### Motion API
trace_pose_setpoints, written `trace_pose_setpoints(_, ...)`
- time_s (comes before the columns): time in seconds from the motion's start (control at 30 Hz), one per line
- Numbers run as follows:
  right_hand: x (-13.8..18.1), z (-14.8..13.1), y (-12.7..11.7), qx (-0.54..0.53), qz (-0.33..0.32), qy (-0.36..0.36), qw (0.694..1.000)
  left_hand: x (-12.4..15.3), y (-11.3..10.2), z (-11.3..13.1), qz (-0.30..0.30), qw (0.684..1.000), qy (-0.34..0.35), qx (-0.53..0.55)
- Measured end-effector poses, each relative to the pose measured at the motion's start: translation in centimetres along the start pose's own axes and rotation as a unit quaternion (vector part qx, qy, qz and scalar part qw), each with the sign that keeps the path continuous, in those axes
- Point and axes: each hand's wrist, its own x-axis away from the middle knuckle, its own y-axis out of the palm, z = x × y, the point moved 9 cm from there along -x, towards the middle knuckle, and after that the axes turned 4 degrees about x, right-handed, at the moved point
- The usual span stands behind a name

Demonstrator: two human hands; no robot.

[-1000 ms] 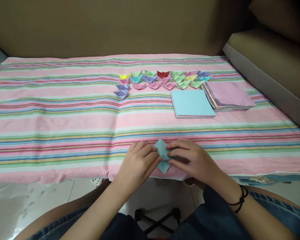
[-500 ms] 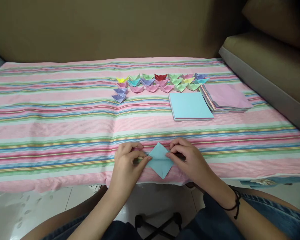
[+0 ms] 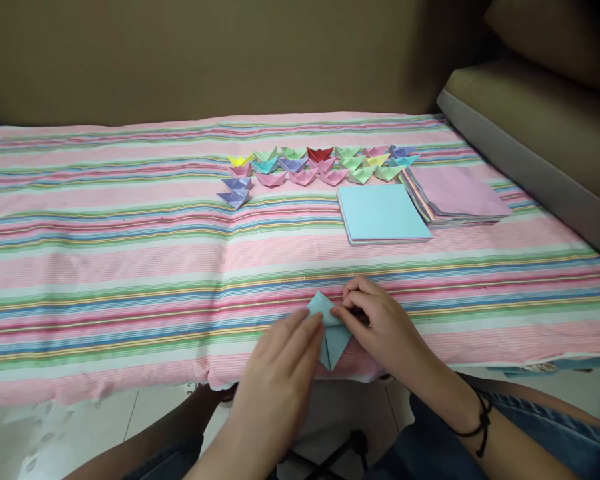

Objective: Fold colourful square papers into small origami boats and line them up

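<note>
A light-blue sheet of origami paper (image 3: 336,343), folded into a diamond with a crease across its middle, lies near the cloth's front edge. My right hand (image 3: 380,320) pinches its right side between thumb and fingers. Over the paper's left part lies my left hand (image 3: 283,363), slightly blurred, its fingers stretched out and side by side; its thumb and the paper's left corner are hidden.
Rows of small folded paper boats (image 3: 304,176) in several colours stand farther back. Right of centre are a stack of light-blue paper (image 3: 387,213) and a pink-topped stack (image 3: 463,192). Striped cloth (image 3: 130,267) covers the surface; a brown cushion (image 3: 540,133) borders it at right.
My left hand has let go of its pinch on the left corner and moved right, laying its fingers over the paper. My right hand keeps its pinch.
</note>
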Motion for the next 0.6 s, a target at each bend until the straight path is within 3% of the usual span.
trace_pose_setpoints(0.2,0.0,0.2,0.2,0.016,0.01,0.0,1.0,0.3,3.1,1.2,-0.03,0.991,-0.027,-0.13)
trace_pose_setpoints(0.6,0.1,0.3,0.1,0.022,0.025,0.027,0.999,0.6,3.9,0.9,-0.032,0.983,-0.041,-0.175)
